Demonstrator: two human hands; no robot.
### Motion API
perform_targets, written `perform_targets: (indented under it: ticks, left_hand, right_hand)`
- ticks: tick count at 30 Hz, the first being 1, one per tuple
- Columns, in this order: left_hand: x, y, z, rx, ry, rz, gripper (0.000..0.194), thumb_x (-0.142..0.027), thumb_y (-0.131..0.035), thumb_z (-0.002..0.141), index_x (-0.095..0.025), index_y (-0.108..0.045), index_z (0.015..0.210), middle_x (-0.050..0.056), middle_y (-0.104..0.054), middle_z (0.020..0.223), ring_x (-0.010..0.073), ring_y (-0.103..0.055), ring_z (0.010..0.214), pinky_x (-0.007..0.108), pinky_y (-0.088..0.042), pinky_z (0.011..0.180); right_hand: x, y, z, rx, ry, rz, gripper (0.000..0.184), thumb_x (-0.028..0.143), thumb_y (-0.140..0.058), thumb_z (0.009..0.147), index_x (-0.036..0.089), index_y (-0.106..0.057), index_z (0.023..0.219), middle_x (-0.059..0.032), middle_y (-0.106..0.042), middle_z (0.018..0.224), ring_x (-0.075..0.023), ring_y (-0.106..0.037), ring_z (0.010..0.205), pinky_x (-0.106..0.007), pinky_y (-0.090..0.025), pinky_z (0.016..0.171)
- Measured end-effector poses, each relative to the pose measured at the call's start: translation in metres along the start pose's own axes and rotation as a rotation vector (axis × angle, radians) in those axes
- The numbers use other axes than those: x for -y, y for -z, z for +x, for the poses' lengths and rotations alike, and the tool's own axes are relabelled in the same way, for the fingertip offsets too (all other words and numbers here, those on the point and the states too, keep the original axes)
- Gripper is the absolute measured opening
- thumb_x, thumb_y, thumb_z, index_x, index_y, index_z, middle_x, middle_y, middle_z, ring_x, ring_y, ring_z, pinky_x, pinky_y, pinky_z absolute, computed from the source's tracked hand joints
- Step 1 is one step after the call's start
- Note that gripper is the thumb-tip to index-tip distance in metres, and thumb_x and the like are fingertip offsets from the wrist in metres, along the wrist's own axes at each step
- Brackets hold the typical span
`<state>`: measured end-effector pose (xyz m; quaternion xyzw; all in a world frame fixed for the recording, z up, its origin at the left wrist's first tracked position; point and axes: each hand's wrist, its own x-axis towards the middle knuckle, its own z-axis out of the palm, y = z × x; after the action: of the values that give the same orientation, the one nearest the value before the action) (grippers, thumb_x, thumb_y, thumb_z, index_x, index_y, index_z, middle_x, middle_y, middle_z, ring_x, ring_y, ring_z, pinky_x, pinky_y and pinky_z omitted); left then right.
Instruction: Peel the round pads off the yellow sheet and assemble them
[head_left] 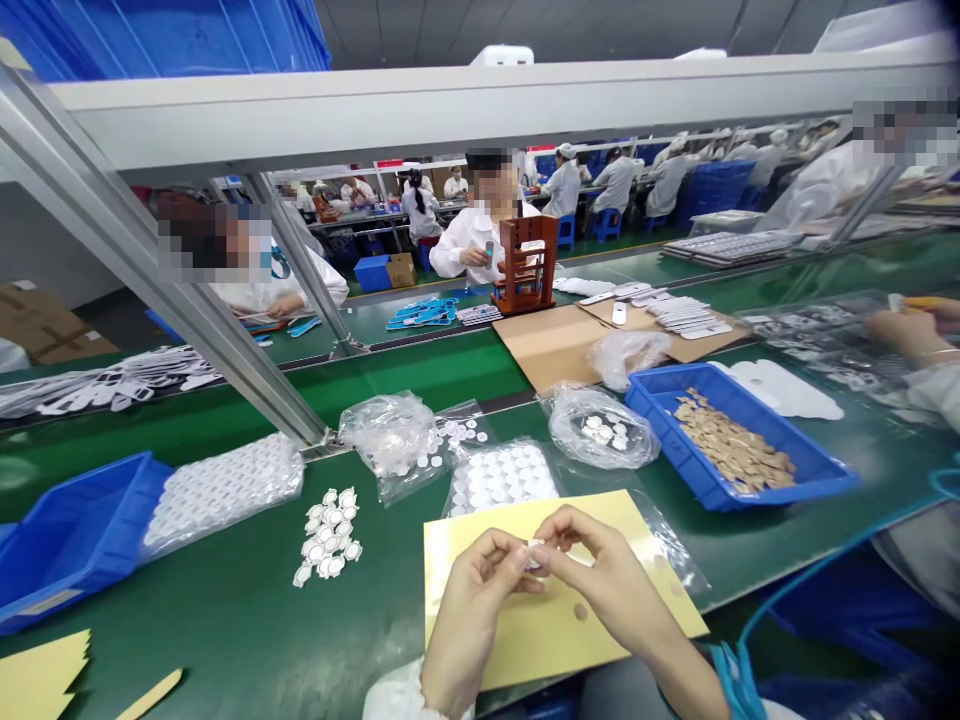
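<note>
From where I'm standing, both bare hands are meeting over a yellow sheet (517,650) on the green table (240,640). The left hand (476,585) is pinching a small white piece (533,553) between thumb and forefinger, its other fingers curling loosely beneath. The right hand (592,565) is gripping the same piece from the opposite side, thumb and forefinger pressing together on it. The piece is sitting just above the sheet, between the two sets of fingertips — mostly hidden, so I'm not making out its shape.

It is looking very light to me, thin and probably fairly stiff, likely to crease if squeezed hard. I'd be holding it by its edges, with the tips only, keeping the flat face clear.

To the left, a loose heap of white pieces (328,535) is lying on the table. Beyond the sheet, round white discs (502,475) are resting in plastic; to the right, a blue tray (673,455) is holding tan pieces (739,445).
</note>
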<state>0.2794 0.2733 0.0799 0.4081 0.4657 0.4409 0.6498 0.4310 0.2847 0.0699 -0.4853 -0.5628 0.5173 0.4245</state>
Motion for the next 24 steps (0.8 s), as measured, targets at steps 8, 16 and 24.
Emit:
perform_targets:
  ticks: [8,16,24]
  left_hand:
    - [0.008,0.004,0.000,0.126,0.296,-0.214,0.021,-0.024,-0.074,0.070,-0.014,-0.057,0.065,0.008,-0.074,0.069,0.0185,-0.071,0.073,0.029,-0.053,0.072]
    - [0.034,0.015,0.010,0.022,0.327,-0.349,0.030,-0.019,-0.077,0.068,-0.014,-0.063,0.094,0.008,-0.076,0.080,0.0178,-0.072,0.079,0.026,-0.055,0.075]
    - [0.047,0.013,0.017,-0.045,0.302,-0.410,0.028,-0.024,-0.069,0.077,-0.011,-0.067,0.101,0.009,-0.076,0.082,0.0161,-0.071,0.080,0.026,-0.054,0.079]
  right_hand:
    - [-0.003,0.007,-0.004,0.092,0.005,-0.051,0.018,0.031,-0.060,0.083,0.019,-0.061,0.070,0.0012,-0.055,0.070,-0.0140,-0.053,0.070,-0.024,-0.040,0.066]
    - [-0.061,0.030,-0.018,-0.011,0.037,-0.471,0.011,0.029,-0.056,0.084,0.023,-0.066,0.081,-0.0048,-0.061,0.091,-0.0216,-0.057,0.091,-0.033,-0.044,0.081]
    - [-0.068,0.031,-0.017,-0.008,0.036,-0.448,0.008,0.025,-0.061,0.080,0.025,-0.065,0.073,-0.0028,-0.062,0.086,-0.0220,-0.058,0.087,-0.034,-0.045,0.079]
